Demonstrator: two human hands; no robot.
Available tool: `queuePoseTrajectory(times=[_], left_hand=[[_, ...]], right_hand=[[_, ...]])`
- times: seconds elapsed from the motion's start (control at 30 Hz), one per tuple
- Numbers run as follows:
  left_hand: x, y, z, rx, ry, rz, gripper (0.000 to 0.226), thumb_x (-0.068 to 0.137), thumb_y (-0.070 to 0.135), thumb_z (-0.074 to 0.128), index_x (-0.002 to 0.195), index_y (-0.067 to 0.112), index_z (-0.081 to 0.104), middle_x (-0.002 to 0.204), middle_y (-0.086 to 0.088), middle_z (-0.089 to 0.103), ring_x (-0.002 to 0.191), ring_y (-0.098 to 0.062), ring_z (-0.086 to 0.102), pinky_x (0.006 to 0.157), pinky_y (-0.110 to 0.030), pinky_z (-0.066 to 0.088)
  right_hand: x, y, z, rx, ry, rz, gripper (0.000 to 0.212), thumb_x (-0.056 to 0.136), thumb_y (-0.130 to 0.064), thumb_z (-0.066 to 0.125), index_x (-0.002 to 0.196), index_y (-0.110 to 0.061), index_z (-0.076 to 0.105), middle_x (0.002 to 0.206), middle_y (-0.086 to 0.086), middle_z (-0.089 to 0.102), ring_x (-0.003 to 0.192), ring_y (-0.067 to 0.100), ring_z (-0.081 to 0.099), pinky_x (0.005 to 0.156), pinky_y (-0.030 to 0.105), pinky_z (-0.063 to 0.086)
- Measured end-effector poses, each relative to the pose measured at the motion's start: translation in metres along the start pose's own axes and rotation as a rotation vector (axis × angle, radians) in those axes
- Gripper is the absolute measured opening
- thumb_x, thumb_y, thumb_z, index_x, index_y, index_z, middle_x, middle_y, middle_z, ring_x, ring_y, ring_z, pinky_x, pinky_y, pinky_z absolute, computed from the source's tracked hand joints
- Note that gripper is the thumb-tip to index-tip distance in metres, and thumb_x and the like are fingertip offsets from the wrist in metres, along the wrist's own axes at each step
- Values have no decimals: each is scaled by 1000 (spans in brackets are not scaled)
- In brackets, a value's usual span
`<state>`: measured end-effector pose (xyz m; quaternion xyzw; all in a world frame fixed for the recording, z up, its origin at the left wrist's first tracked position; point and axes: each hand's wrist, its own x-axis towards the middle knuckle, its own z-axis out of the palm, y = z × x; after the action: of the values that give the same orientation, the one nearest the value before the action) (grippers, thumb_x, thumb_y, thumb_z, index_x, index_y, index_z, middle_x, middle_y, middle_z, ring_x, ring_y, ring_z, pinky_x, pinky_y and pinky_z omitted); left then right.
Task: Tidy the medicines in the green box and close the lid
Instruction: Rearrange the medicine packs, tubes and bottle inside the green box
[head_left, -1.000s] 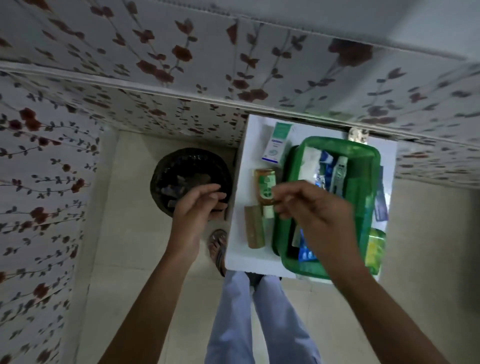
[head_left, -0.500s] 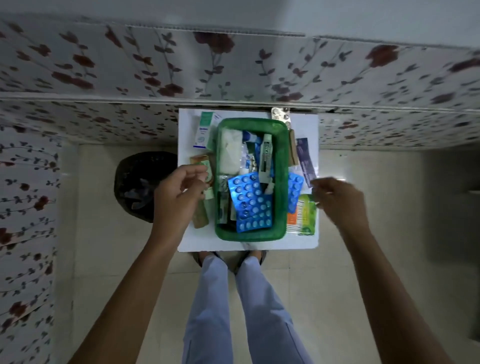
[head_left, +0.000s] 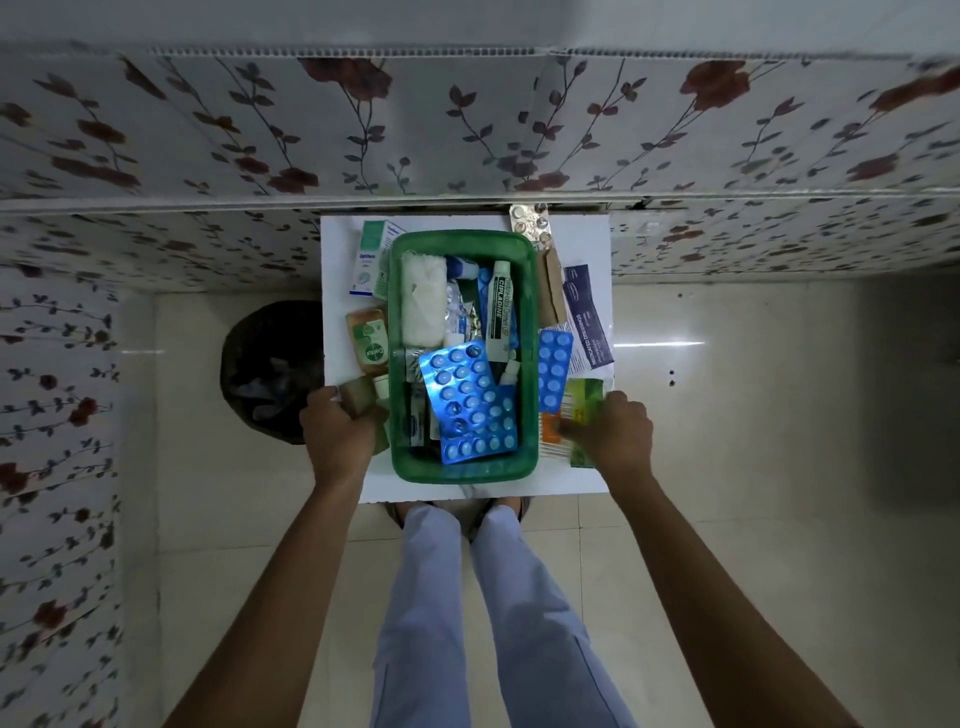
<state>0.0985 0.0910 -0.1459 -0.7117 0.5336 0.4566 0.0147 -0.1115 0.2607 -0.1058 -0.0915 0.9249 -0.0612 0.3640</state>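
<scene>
Head view: left hand grips brown block; right hand on green packet.

"cipladine" runs lengthwise in green letters down the white tube lying inside the green box, toward its 1 o'clock corner; the smaller print beside that word is too fine to read. "dettol" shows in white on the green badge of the amber bottle just outside the box at 9 o'clock. the white and teal carton at 11 o'clock bears a short blue word, perhaps "optihes", not sharp enough to be sure. the dark blue sachet at 3 o'clock carries white lettering beginning "medicated"; the rest is unclear.
</scene>
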Motion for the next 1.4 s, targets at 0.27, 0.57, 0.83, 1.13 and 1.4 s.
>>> queuePoseTrajectory(times=[0.27, 0.57, 0.83, 1.13, 1.4], left_hand=[[-10, 26, -7, 52, 7, -42, 43, 57, 28, 68, 94, 5, 61, 95, -16, 68, 88, -33, 64, 75, -45, 56], [-24, 40, -45, -300, 60, 0, 35, 68, 17, 73, 100, 8, 63, 95, -7, 65, 78, -16, 57, 68, -32, 48], [-48, 62, -53, -490, 59, 107, 27, 74, 16, 72, 98, 18, 60, 101, -7, 65, 87, -18, 60, 74, -39, 49], [-64, 81, -42, -505, -5, 193, 35, 76, 14, 71, 109, 18, 59, 104, -6, 64, 94, -18, 59, 77, -29, 49], [-67, 90, -41, -397, -56, 274, 35, 77, 16, 71, 110, 17, 60, 106, -5, 66, 92, -18, 60, 67, -22, 51]], right_hand=[[-32, -9, -61, -117, 216, -260, 30, 79, -12, 64, 102, -2, 49, 99, 20, 58, 85, 39, 55, 60, 33, 34], [-70, -85, -100, 95, 49, -796, 50, 79, -9, 66, 125, -14, 49, 114, 8, 66, 95, 25, 63, 73, 21, 40], [-44, -102, -10, -385, -196, -994, 52, 77, -5, 62, 126, -16, 50, 113, 14, 60, 97, 36, 60, 78, 40, 52], [-43, -68, -6, -206, 100, -1073, 48, 59, 6, 68, 103, -13, 67, 98, 14, 69, 85, 35, 63, 69, 40, 55], [-58, -77, 10, -417, -191, -1127, 49, 68, 10, 56, 107, -17, 67, 91, 11, 70, 91, 34, 60, 63, 37, 53]])
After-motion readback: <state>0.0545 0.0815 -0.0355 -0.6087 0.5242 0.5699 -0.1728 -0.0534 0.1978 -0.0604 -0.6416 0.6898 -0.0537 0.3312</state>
